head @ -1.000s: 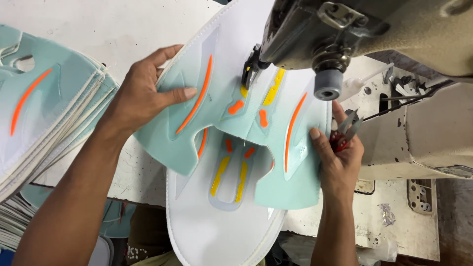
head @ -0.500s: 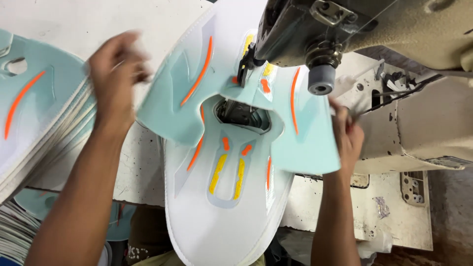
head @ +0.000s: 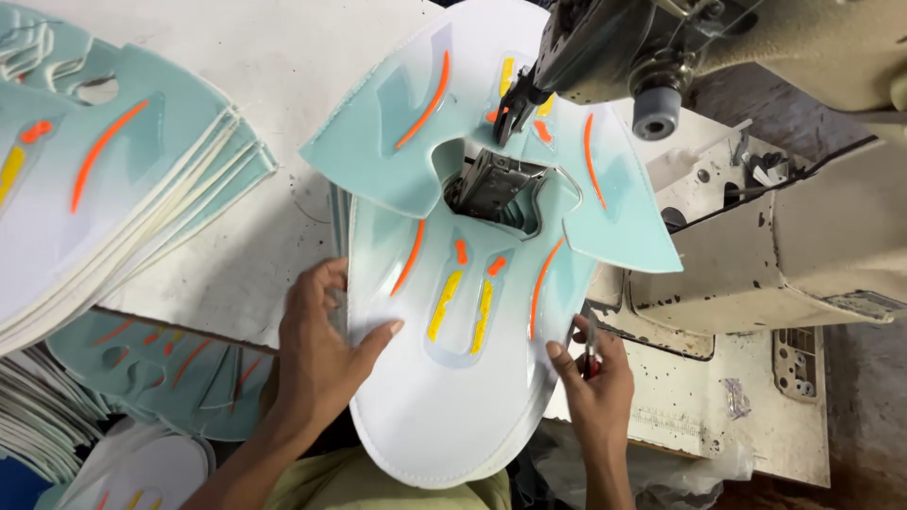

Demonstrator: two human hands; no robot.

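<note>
Left hand (head: 321, 349): your palm lies flat on the left edge of the lower panel (head: 453, 378), fingers spread, thumb reaching in over the white part. It presses, it does not grip.
Right hand (head: 593, 373): your fingers pinch the lower panel's right edge. A small red-handled tool (head: 590, 354) is tucked in the same hand; how it is held I cannot tell.
Lower panel: a shoe upper piece, mint above and white at the rounded end, with orange and yellow stripes. It lies between your two hands, the rounded end hanging off the table (head: 236, 255) toward your body.
Long axis: it runs from your lap straight away from you toward the sewing machine (head: 756, 142), so both hands flank it at about mid-length.
Upper panel (head: 453, 123): a second mint piece, wings spread left and right, lies on top of the far end of the lower panel, under the machine's head.
Needle area (head: 515, 99): the presser foot sits on the upper panel, well ahead of both hands.
Nearer hand: neither clearly; your right hand lies more on the machine's side, your left on the table side.
Stack (head: 113, 208): more mint pieces lie piled to your left, apart from your left hand.
Arms: both forearms come up from below, wrists low.
</note>
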